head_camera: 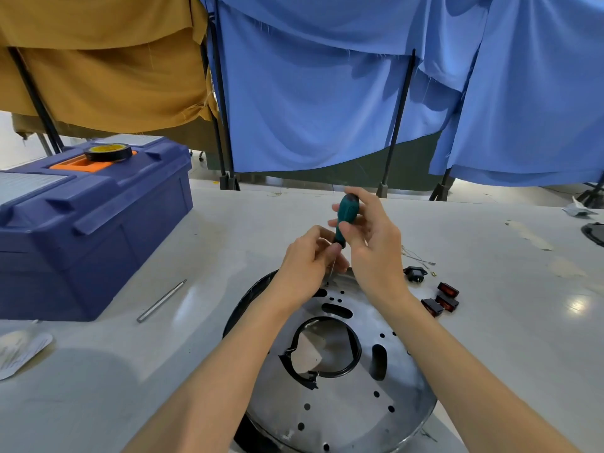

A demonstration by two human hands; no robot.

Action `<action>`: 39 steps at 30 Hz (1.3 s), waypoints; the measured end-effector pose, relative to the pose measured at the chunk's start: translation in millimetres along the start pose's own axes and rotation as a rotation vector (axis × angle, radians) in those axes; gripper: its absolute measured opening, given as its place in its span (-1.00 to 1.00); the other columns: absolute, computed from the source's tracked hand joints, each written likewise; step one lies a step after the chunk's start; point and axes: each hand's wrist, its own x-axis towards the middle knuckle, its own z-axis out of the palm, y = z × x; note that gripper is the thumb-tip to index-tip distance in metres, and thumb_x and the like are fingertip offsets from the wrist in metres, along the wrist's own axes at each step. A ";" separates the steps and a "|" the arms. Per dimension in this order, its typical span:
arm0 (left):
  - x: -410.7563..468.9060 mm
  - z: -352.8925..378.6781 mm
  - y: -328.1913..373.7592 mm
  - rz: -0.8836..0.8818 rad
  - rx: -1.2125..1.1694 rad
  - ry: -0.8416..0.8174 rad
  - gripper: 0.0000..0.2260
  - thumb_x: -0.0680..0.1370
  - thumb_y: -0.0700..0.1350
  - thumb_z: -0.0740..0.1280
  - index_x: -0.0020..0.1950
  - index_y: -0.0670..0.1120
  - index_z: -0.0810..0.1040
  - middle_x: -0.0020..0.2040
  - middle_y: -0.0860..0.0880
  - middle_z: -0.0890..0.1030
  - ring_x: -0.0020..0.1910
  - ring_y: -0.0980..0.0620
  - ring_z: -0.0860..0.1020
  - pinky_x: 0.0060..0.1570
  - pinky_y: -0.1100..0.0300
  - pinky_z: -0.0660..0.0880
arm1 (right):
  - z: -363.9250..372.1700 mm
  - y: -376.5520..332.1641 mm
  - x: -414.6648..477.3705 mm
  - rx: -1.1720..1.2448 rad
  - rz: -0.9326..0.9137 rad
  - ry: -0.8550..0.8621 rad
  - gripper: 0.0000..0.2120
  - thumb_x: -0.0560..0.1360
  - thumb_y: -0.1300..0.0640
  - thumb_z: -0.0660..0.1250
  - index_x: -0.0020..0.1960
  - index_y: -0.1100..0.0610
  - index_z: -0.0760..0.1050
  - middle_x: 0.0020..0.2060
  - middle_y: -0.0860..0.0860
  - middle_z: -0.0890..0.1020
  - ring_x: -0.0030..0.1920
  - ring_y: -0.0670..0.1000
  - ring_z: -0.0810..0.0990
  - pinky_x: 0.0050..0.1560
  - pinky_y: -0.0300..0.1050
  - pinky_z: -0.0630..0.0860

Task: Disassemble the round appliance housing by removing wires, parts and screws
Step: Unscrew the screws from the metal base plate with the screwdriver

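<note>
We see the round housing [343, 371] lying flat on the worktop [196, 250], plate side up. The right hand [369, 237] grasps the teal handle of a screwdriver [344, 217]; the left hand [307, 259] pinches its thin shaft low down — steadying it. The tool's long axis runs steeply downward to the housing's far rim, directly beneath both hands. Whether the tip sits in a screw we cannot tell. Removed switches [441, 299] lie just beside, to the right.

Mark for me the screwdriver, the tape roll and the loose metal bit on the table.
screwdriver [345, 217], head view, on its green handle.
tape roll [108, 152], head view, on its yellow top face.
loose metal bit [161, 301], head view, on the middle of its shaft.
</note>
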 end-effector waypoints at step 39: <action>0.1 0.8 -0.7 0.075 0.077 -0.021 -0.84 0.63 -0.10 0.21 0.19 0.00 0.48 -0.13 0.03 0.66 -0.15 0.18 0.62 -0.12 0.26 0.55 | -0.3 0.9 2.6 -0.071 -0.023 0.066 -0.50 0.44 0.23 0.46 0.34 0.03 0.47 0.04 -0.01 0.47 -0.03 -0.11 0.51 0.07 -0.31 0.50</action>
